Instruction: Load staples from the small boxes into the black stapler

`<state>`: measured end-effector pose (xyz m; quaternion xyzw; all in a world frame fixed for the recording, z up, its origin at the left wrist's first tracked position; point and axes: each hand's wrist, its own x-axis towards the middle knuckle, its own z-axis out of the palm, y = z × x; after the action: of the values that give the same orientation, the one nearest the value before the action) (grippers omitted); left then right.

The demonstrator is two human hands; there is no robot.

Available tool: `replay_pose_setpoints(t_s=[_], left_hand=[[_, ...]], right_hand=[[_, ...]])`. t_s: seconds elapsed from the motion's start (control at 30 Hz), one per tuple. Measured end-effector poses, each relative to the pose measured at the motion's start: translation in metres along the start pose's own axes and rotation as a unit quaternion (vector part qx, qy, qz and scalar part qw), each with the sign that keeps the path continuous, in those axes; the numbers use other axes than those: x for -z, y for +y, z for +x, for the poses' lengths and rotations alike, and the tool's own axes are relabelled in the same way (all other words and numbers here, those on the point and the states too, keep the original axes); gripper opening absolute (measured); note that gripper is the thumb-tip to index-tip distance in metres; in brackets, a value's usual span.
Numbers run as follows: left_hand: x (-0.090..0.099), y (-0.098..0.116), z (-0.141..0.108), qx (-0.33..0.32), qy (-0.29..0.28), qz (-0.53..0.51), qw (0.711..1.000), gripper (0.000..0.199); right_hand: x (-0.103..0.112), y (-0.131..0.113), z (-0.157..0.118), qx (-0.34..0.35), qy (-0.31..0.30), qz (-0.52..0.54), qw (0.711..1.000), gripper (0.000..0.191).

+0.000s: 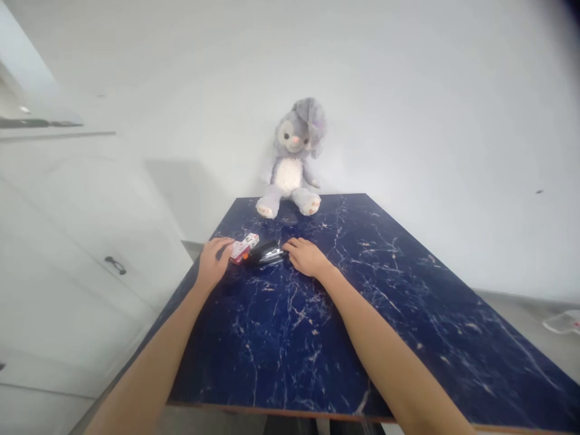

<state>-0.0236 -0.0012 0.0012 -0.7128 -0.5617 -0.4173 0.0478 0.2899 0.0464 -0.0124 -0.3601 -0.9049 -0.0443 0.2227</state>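
My left hand (214,260) rests at the left of a small red-and-white box (238,252), its fingertips touching or almost touching the box's left side. Thumb and fingers are apart. A second small white patterned box (251,240) lies against the first one, farther back. Right beside them is a black stapler (267,254) with a silver metal part, lying on the table; a small orange piece shows at its left end. My right hand (306,256) lies low at the stapler's right end, fingers reaching toward it and fingertips at its edge. Neither hand lifts anything.
The dark blue marbled table (290,338) stands against a white wall. A grey plush toy (289,175) with a white belly sits at its far edge. White cabinets (81,260) with a dark handle (115,264) stand on the left. A clear plastic item (562,322) is at the far right.
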Motion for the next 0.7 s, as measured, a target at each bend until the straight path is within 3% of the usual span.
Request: replay_pose_setpoints(t_s=[0.23, 0.4, 0.53, 0.63, 0.7], left_hand=[[-0.007, -0.02, 0.001, 0.006, -0.101, 0.101, 0.99, 0.04], [-0.006, -0.013, -0.003, 0.024, -0.089, 0.071, 0.993, 0.036], [0.001, -0.012, -0.001, 0.065, -0.042, 0.011, 0.997, 0.039], [0.005, -0.01, 0.0, 0.12, -0.025, -0.009, 0.992, 0.036], [0.005, -0.006, 0.001, 0.162, -0.022, -0.025, 0.986, 0.034]], right_hand=[[-0.002, -0.007, -0.002, -0.038, 0.008, -0.021, 0.999, 0.031], [-0.004, -0.003, -0.002, -0.098, 0.041, 0.087, 0.991, 0.024], [0.001, 0.004, -0.003, -0.161, 0.156, 0.211, 0.951, 0.022], [0.004, -0.004, -0.012, -0.214, 0.239, 0.205, 0.925, 0.026], [0.004, -0.015, -0.02, -0.223, 0.229, 0.18, 0.93, 0.025]])
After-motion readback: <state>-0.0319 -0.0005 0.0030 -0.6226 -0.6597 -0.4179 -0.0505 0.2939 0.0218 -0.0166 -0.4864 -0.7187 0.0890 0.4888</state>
